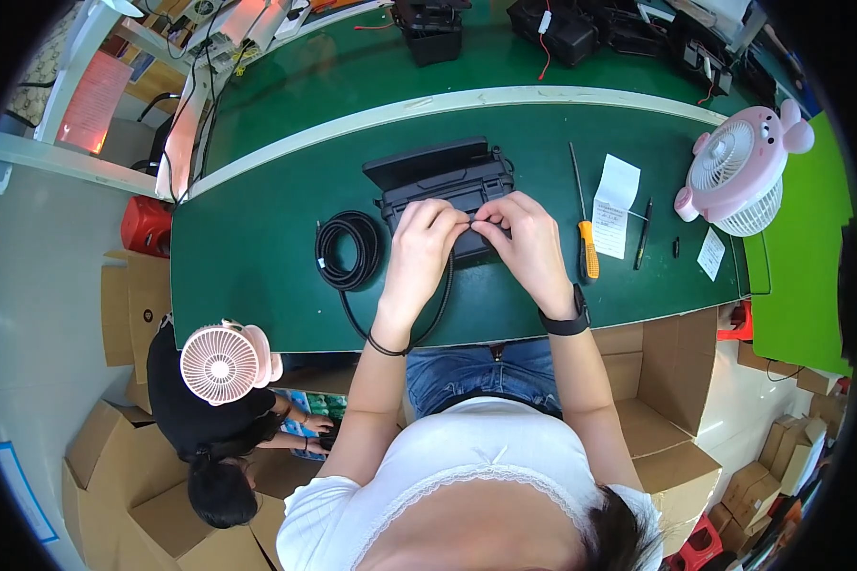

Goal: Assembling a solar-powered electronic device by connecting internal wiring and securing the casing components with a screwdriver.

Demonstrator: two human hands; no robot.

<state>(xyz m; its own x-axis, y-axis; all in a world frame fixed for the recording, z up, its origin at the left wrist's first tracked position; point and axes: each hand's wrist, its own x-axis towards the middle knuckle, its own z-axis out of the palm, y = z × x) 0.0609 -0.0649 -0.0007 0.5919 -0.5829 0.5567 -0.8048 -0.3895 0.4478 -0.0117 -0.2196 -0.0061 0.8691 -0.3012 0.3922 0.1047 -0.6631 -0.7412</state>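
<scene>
Both hands meet in front of a black plastic case (448,183) whose lid or panel stands raised at the back. My left hand (423,238) is closed, pinching the end of a black cable (449,276). Fingertips of my right hand (526,238) pinch a small dark piece (472,218) at that cable end; its exact kind is too small to tell. From my left hand the cable loops under my left wrist to a coil (349,249) lying left of the case. The fingers partly hide the case's front.
To the right lie a yellow-handled screwdriver (588,249), a paper slip (618,195), a pen (644,234) and a pink fan (738,167). Another fan (225,363) sits at the near left edge. A co-worker (209,409) bends over cardboard boxes (129,452). Black cases (430,33) stand at the back.
</scene>
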